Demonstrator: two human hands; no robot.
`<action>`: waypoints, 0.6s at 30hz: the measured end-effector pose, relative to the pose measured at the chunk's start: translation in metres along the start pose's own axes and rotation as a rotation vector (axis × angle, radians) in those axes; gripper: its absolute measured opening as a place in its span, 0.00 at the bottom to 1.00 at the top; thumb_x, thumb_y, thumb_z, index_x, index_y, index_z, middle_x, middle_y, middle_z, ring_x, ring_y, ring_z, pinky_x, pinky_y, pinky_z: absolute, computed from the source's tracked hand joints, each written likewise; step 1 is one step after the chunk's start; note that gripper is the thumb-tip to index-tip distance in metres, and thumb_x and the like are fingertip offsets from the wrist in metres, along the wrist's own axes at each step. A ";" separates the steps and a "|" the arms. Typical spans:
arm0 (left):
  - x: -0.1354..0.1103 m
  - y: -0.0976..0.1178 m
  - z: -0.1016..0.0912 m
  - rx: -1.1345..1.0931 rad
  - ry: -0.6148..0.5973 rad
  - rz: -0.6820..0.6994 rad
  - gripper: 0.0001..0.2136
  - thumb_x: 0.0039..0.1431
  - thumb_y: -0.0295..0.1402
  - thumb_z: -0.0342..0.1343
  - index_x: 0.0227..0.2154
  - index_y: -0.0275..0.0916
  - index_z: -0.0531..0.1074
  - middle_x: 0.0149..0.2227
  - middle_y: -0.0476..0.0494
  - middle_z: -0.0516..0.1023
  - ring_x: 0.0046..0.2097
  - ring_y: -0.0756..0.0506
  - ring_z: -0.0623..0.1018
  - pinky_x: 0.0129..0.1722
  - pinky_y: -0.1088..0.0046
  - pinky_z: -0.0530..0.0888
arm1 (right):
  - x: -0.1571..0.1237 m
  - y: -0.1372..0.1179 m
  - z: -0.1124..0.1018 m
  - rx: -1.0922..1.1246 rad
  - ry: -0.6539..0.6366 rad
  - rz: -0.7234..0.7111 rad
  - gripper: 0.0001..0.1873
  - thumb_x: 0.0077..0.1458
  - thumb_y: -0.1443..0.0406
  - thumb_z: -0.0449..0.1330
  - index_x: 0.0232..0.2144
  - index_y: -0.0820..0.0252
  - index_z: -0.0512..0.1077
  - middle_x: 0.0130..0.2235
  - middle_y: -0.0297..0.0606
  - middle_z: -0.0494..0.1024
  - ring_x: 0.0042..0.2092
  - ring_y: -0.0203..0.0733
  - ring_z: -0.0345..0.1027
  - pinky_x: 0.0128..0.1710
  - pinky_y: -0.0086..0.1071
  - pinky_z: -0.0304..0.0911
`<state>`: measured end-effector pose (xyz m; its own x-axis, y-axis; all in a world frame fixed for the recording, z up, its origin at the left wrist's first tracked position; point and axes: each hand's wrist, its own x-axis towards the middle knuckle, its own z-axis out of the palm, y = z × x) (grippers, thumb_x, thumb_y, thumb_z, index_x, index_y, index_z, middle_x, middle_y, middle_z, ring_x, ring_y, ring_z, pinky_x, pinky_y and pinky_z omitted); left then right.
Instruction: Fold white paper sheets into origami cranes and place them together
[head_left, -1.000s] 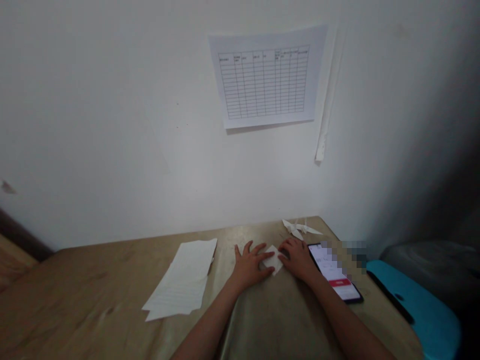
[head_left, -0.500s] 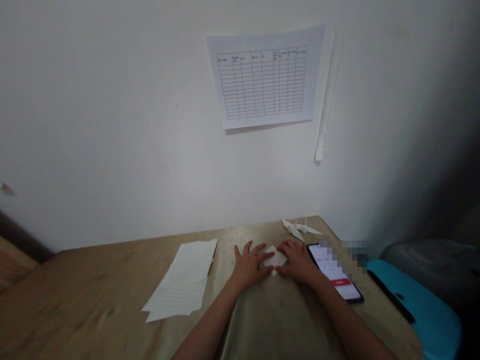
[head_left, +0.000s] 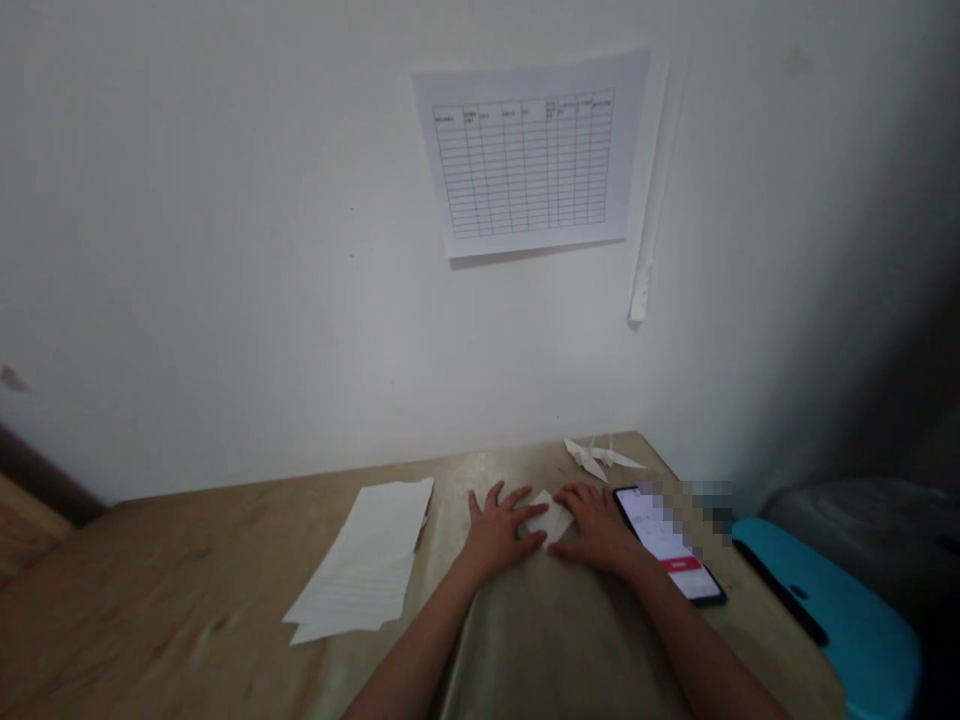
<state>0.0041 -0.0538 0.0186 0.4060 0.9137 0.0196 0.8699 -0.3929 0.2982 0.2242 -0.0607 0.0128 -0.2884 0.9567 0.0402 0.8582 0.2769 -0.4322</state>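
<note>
A small folded piece of white paper (head_left: 551, 518) lies on the tan table top (head_left: 187, 560), between my two hands. My left hand (head_left: 499, 535) sits to its left, with fingers spread and the thumb and fingertips against the paper. My right hand (head_left: 596, 530) presses on its right side, and those fingers hide part of it. Just beyond my right hand stand white origami cranes (head_left: 600, 456), not touching either hand.
A stack of white lined paper (head_left: 358, 565) lies left of my hands. A smartphone (head_left: 664, 545) with a lit screen lies right of my right hand. A teal object (head_left: 821, 600) and a grey object (head_left: 862, 530) sit beyond the right table edge. A printed grid sheet (head_left: 529, 150) hangs on the wall.
The folded paper has turned slightly between my hands. My right hand has shifted a little toward me, and the view has barely moved.
</note>
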 end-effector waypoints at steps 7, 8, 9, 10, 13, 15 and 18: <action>-0.001 0.001 -0.001 0.009 -0.011 0.005 0.23 0.61 0.57 0.54 0.59 0.74 0.65 0.70 0.61 0.60 0.72 0.27 0.50 0.62 0.22 0.35 | 0.007 0.005 0.006 -0.079 0.093 -0.042 0.17 0.64 0.58 0.54 0.53 0.51 0.70 0.57 0.41 0.71 0.61 0.52 0.60 0.65 0.53 0.45; -0.001 0.001 -0.001 0.011 -0.015 0.001 0.23 0.61 0.57 0.54 0.59 0.73 0.65 0.70 0.61 0.60 0.72 0.28 0.50 0.62 0.23 0.35 | 0.009 0.005 0.007 -0.092 0.101 -0.042 0.16 0.64 0.59 0.53 0.52 0.51 0.70 0.57 0.41 0.72 0.60 0.52 0.61 0.64 0.52 0.46; -0.001 0.001 -0.001 0.012 -0.016 -0.004 0.23 0.61 0.56 0.54 0.59 0.73 0.65 0.70 0.61 0.59 0.72 0.28 0.50 0.62 0.23 0.35 | 0.010 0.005 0.007 -0.102 0.107 -0.039 0.16 0.64 0.60 0.53 0.52 0.52 0.71 0.56 0.40 0.72 0.59 0.52 0.61 0.64 0.52 0.47; -0.001 0.002 -0.001 0.013 -0.015 -0.007 0.23 0.61 0.56 0.54 0.59 0.72 0.65 0.70 0.61 0.59 0.72 0.28 0.50 0.63 0.24 0.35 | 0.011 0.005 0.007 -0.109 0.111 -0.037 0.15 0.63 0.61 0.54 0.51 0.52 0.71 0.55 0.40 0.73 0.58 0.52 0.62 0.64 0.52 0.47; -0.001 0.002 -0.002 0.009 -0.014 -0.004 0.23 0.61 0.56 0.54 0.59 0.73 0.65 0.70 0.62 0.60 0.72 0.28 0.50 0.62 0.23 0.35 | 0.013 0.004 0.007 -0.108 0.124 -0.034 0.15 0.61 0.60 0.56 0.50 0.51 0.72 0.55 0.40 0.74 0.58 0.52 0.62 0.63 0.52 0.47; -0.002 0.003 -0.002 0.008 -0.016 0.001 0.23 0.61 0.56 0.54 0.59 0.73 0.65 0.70 0.61 0.60 0.72 0.28 0.50 0.62 0.23 0.36 | 0.012 0.004 0.006 -0.096 0.125 -0.034 0.16 0.60 0.59 0.57 0.50 0.51 0.72 0.55 0.39 0.74 0.58 0.52 0.62 0.63 0.52 0.46; -0.002 0.003 -0.003 0.018 -0.018 -0.003 0.23 0.62 0.56 0.54 0.60 0.73 0.64 0.70 0.61 0.59 0.72 0.28 0.50 0.63 0.23 0.36 | 0.010 0.002 0.003 -0.070 0.110 -0.022 0.18 0.58 0.57 0.59 0.50 0.50 0.73 0.56 0.39 0.73 0.60 0.52 0.61 0.64 0.52 0.45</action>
<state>0.0053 -0.0566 0.0224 0.4085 0.9127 0.0018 0.8758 -0.3925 0.2810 0.2217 -0.0507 0.0093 -0.2627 0.9532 0.1496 0.8808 0.3002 -0.3660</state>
